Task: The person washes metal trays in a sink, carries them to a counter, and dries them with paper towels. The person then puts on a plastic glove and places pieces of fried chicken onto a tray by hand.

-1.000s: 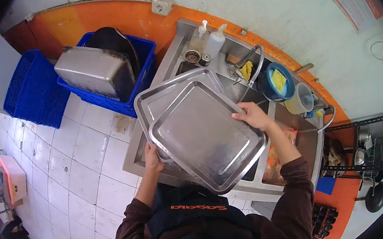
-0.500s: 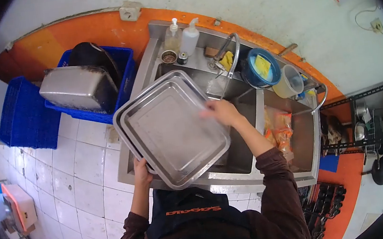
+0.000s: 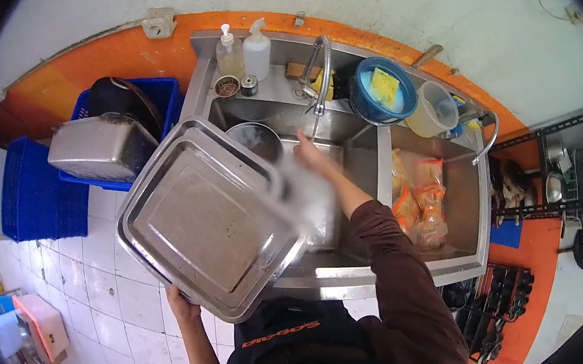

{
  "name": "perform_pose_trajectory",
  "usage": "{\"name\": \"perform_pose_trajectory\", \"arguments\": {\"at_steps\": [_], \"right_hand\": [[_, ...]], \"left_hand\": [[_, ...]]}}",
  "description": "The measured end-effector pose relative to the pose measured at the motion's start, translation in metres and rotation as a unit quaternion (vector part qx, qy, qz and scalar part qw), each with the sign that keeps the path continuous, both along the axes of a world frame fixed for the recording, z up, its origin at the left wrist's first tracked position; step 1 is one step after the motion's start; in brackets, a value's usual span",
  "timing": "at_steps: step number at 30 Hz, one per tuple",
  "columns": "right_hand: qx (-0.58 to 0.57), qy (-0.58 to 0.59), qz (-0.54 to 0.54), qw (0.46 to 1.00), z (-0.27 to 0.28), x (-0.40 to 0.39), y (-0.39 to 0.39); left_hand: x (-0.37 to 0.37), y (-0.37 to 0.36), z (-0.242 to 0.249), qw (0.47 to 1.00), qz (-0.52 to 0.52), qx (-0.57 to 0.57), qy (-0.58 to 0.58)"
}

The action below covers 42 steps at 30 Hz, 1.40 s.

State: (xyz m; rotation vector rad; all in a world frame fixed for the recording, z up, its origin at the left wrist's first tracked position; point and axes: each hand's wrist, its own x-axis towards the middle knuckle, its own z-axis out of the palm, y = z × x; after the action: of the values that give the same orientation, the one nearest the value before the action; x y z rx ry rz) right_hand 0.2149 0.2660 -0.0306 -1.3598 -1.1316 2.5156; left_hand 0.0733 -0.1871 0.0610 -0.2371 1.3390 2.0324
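Observation:
A large rectangular metal tray (image 3: 198, 214) is held tilted beside the sink, its inner face towards me. My left hand (image 3: 185, 305) grips its lower left rim, with the fingers partly hidden behind it. My right hand (image 3: 310, 154) is over the sink basin, just below the tap (image 3: 325, 70), with a thumb or finger pointing up. A pale grey blur (image 3: 301, 199) lies between this hand and the tray's right side; I cannot tell whether the hand holds it. Behind the tray, a round metal pot (image 3: 258, 139) stands in the basin.
Wrapped orange packages (image 3: 420, 207) lie in the right basin. A blue bucket (image 3: 382, 90) with a yellow sponge and a clear tub (image 3: 433, 110) stand on the sink ledge. Soap bottles (image 3: 257, 53) are at the back left. Blue crates (image 3: 44, 188) and a metal pan (image 3: 102, 146) are further left.
The tray has shifted left and down with my left hand, uncovering the pot. My right hand has left the tray's face, and a grey blur has appeared beside it.

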Motion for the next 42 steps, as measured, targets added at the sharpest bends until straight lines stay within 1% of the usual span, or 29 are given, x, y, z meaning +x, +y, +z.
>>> {"name": "perform_pose_trajectory", "arguments": {"at_steps": [1,2,3,4,6,7,9,10,11,12,14,16,17,19,20,21,23,25,30,31,32,33,34,35,36,37,38,40,42], "right_hand": [[0.306,-0.109,-0.006,0.946,-0.005,-0.009,0.006],[0.580,-0.202,-0.013,0.789,-0.010,-0.015,0.012],[0.626,-0.262,0.055,0.732,0.024,-0.017,0.016],[0.628,-0.255,0.062,0.732,0.032,-0.017,0.029],[0.781,-0.179,0.249,0.544,0.043,-0.017,0.072],[0.713,-0.136,0.250,0.641,-0.005,-0.016,0.111],[0.669,-0.162,0.356,0.632,-0.041,-0.016,0.150],[0.693,-0.226,0.448,0.517,-0.012,-0.021,0.149],[0.660,-0.219,0.467,0.546,0.035,-0.031,0.137],[0.627,-0.136,0.378,0.667,0.030,-0.032,0.150],[0.407,0.051,0.143,0.901,0.028,-0.021,0.164],[0.483,-0.091,0.072,0.868,0.077,-0.002,0.099],[0.551,-0.080,-0.010,0.831,0.047,0.011,0.081],[0.466,-0.058,-0.163,0.868,0.030,0.040,0.012],[0.273,-0.075,-0.089,0.955,0.076,0.049,-0.049],[0.165,-0.012,0.014,0.986,0.092,0.061,-0.097],[0.045,0.061,0.072,0.995,0.105,0.071,-0.173],[-0.004,0.013,0.089,0.996,0.111,0.076,-0.204],[0.178,0.008,-0.153,0.972,0.121,0.112,-0.207],[0.270,0.094,-0.189,0.940,0.113,0.136,-0.190],[0.291,0.023,-0.279,0.915,0.136,0.152,-0.180],[0.424,-0.059,-0.250,0.869,0.186,0.167,-0.174],[0.575,-0.035,-0.297,0.761,0.175,0.201,-0.153],[0.538,-0.086,-0.372,0.752,0.201,0.220,-0.151],[0.617,-0.101,-0.403,0.668,0.196,0.255,-0.136],[0.688,-0.113,-0.429,0.575,0.190,0.280,-0.126],[0.772,-0.095,-0.332,0.534,0.221,0.282,-0.135],[0.893,-0.170,-0.162,0.385,0.240,0.294,-0.137],[0.884,-0.221,-0.092,0.401,0.244,0.291,-0.137]], "left_hand": [[0.005,-0.002,0.003,1.000,0.009,0.006,0.003],[0.010,-0.004,0.003,1.000,0.020,0.013,0.007],[0.014,-0.008,0.001,0.999,0.029,0.013,0.009],[0.021,-0.007,0.002,0.999,0.039,0.012,0.010],[0.033,-0.007,0.009,0.997,0.074,0.015,0.019],[0.038,-0.009,0.008,0.996,0.087,0.018,0.015],[0.049,-0.013,0.007,0.994,0.106,0.010,0.030],[0.055,-0.016,0.009,0.993,0.110,0.004,0.040],[0.060,-0.014,0.014,0.991,0.131,-0.001,0.019],[0.063,-0.014,0.017,0.988,0.155,-0.008,0.021],[0.067,-0.017,0.022,0.989,0.146,-0.011,0.018],[0.070,-0.013,0.031,0.984,0.175,-0.015,0.034],[0.070,-0.010,0.034,0.982,0.183,-0.014,0.045],[0.069,-0.009,0.035,0.983,0.180,-0.017,0.043],[0.068,-0.007,0.033,0.984,0.173,-0.022,0.039],[0.066,-0.006,0.031,0.985,0.161,-0.031,0.047],[0.063,0.002,0.039,0.987,0.146,-0.031,0.052],[0.060,0.010,0.043,0.988,0.141,-0.016,0.055],[0.046,0.031,0.066,0.980,0.115,-0.015,0.163],[0.039,0.031,0.074,0.949,0.096,-0.091,0.287],[0.030,0.032,0.082,0.896,0.076,-0.165,0.405],[0.024,0.033,0.095,0.895,0.076,-0.164,0.408],[0.018,0.034,0.111,0.825,0.041,-0.236,0.512],[0.009,0.038,0.127,0.737,0.007,-0.303,0.604],[-0.002,0.049,0.140,0.620,0.041,-0.212,0.755],[-0.001,0.053,0.156,0.606,-0.036,-0.241,0.757],[-0.005,0.056,0.160,0.606,-0.031,-0.245,0.756],[-0.010,0.055,0.166,0.455,-0.087,-0.194,0.865],[-0.005,0.043,0.167,0.449,-0.086,-0.178,0.872]]}}
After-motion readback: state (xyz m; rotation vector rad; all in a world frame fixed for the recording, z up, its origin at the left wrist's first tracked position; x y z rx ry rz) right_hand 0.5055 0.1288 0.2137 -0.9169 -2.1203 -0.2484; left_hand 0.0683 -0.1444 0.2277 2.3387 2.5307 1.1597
